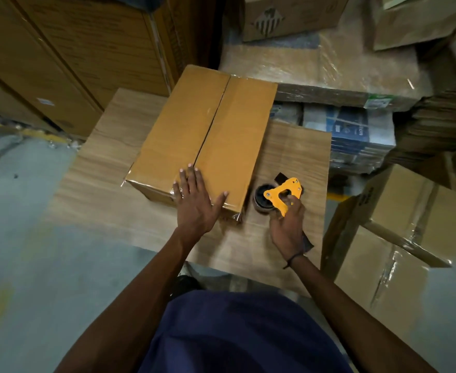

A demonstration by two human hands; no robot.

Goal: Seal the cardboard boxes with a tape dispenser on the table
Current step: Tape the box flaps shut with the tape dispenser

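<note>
The right hand [287, 224] grips the tape dispenser [278, 196] just beside the cardboard box [208, 135] on the table [108, 162], while the left hand [194, 200] lies flat, fingers straight, on the box's near end, where a slip could skew the tape.

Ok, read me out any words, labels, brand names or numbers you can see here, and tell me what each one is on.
"tom": partial white letters, sideways, on the blue packs behind the table; the rest is cut off.
Green-and-white label on the wrapped stack: too blurred to read.
White sticker on the tall box at left: too small.
Dark print on the box at right: blurred.
The box on the table and the tape dispenser: none.
</note>
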